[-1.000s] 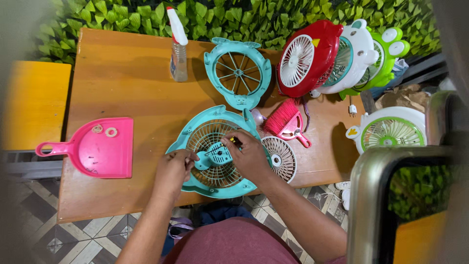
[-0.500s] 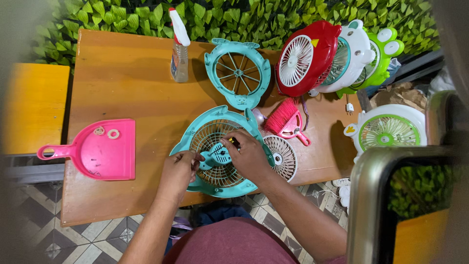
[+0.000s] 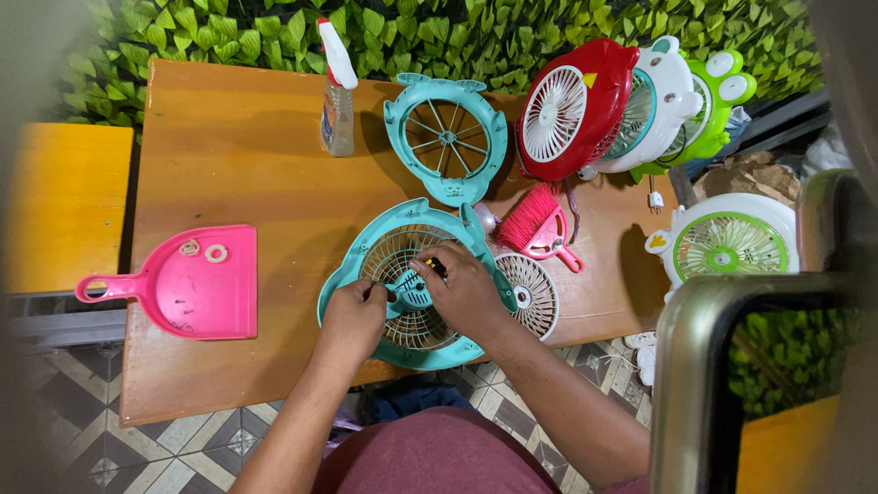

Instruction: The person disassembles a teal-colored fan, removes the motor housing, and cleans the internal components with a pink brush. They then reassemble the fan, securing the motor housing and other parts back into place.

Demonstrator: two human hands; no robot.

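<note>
Both hands work over the teal fan housing (image 3: 366,265): my left hand (image 3: 352,320) pinches its centre hub (image 3: 413,295), my right hand (image 3: 466,288) grips a small screwdriver (image 3: 437,268).

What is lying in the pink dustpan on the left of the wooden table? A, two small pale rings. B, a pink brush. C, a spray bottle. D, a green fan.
A: two small pale rings lie near the top edge of the pink dustpan, while the spray bottle and the pink brush stand apart on the wooden table.
</note>
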